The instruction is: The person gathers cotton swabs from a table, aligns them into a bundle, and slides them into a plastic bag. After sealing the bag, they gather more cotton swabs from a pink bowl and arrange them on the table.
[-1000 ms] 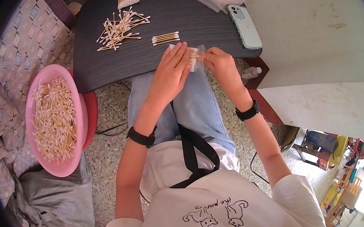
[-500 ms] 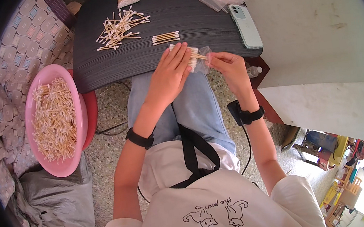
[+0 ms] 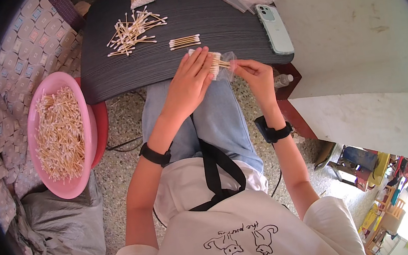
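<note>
Head view, left hand [image 3: 190, 81], grip hidden, laid flat over swab-filled clear bag [image 3: 216, 66] at near edge of dark table [image 3: 224, 19], right hand [image 3: 258, 75] pinched at swab sticks [image 3: 225, 64] by the bag's mouth, pink basin [image 3: 90, 133] left of table.

White-tipped tan swabs [image 3: 215, 65], dark-grey streaked table [image 3: 221, 17], pink basin [image 3: 68, 190]
</note>
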Motion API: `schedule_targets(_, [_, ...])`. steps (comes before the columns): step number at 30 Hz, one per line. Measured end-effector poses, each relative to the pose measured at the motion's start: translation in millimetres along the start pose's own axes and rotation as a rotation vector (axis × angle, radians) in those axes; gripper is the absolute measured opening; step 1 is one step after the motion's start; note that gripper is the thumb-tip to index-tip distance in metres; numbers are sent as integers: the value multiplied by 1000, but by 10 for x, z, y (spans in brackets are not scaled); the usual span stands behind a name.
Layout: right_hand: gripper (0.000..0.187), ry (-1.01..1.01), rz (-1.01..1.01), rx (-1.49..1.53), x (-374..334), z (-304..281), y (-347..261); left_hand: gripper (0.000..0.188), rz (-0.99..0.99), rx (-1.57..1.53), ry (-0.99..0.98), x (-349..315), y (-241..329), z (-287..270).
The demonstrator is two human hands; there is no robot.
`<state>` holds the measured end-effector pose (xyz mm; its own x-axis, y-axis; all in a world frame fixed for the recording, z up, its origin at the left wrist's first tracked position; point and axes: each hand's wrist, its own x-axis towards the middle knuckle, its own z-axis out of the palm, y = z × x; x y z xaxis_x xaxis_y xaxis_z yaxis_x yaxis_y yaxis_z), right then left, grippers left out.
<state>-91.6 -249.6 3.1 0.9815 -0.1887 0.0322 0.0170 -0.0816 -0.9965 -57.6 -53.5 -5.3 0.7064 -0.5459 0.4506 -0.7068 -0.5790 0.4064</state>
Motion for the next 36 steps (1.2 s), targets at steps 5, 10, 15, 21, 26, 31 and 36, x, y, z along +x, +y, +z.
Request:
schedule_targets(5, [17, 68, -19, -83, 24, 79, -53, 43, 9, 4, -3, 2, -1, -15])
schedule_targets(10, [18, 86, 43, 6, 101, 113, -96, 42, 14, 4, -8, 11, 6, -27])
schedule_targets(15, [19, 68, 161, 32, 136, 79, -114, 42, 6, 5, -6, 8, 13, -24])
schedule_targets(21, [18, 69, 111, -16, 110, 67, -102, 43, 2, 3, -12, -4, 16, -28])
schedule_targets(26, [17, -18, 24, -148, 201, 107, -105, 43, 23, 12, -11, 13, 1, -27])
schedule_targets(31, [18, 71, 7, -81, 163, 221, -72, 43, 14, 41, -33, 19, 32, -59])
schedule_targets(36, [35, 64, 56, 45, -118, 231, -173, 47, -6, 63, -53, -3, 50, -45])
